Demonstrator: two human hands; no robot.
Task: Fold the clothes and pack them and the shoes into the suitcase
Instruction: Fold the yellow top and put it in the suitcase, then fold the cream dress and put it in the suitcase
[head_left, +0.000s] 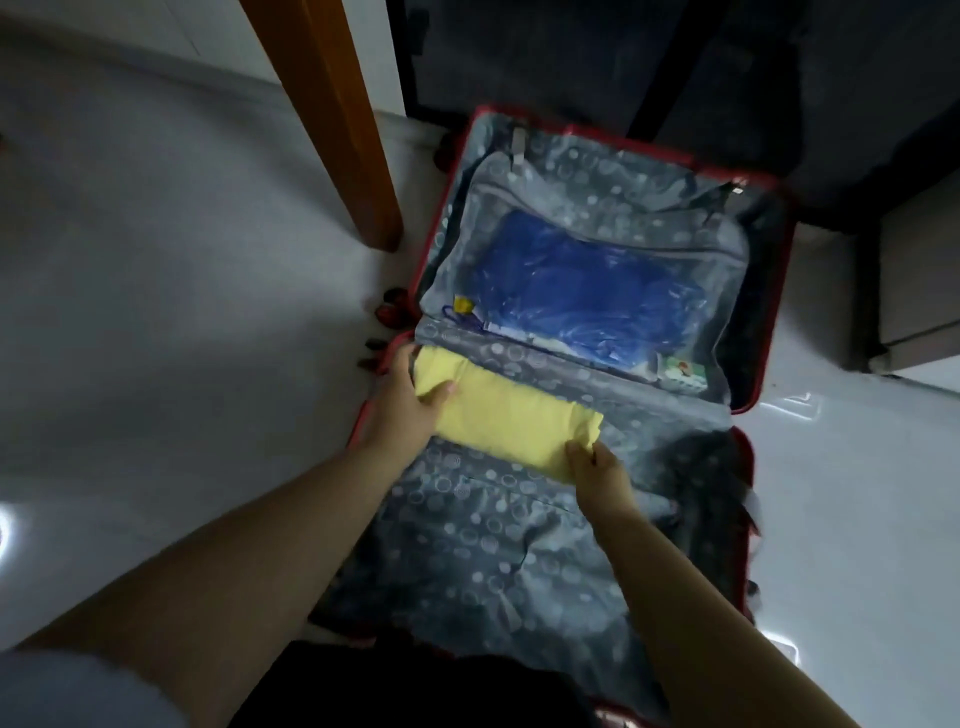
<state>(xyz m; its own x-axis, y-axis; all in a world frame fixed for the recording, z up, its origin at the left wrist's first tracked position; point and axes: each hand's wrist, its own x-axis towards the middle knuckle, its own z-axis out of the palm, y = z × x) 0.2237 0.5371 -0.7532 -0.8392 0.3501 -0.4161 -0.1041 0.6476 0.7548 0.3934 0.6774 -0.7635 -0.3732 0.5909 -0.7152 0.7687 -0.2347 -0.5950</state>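
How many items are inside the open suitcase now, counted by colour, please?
Yellow: 1, the folded yellow garment, held by the left hand and right hand in the near half.
Blue: 1, the blue item behind the far half's mesh pocket.
Total: 2 in the red suitcase. The small tags near the hinge are not counted.

Both bare arms reach forward and down, converging slightly. The left hand (402, 397) is turned palm-in, thumb on top and fingers curled underneath in a clasp. The right hand (602, 475) lies lower and nearer the body, palm down, with its fingertips pinched together.
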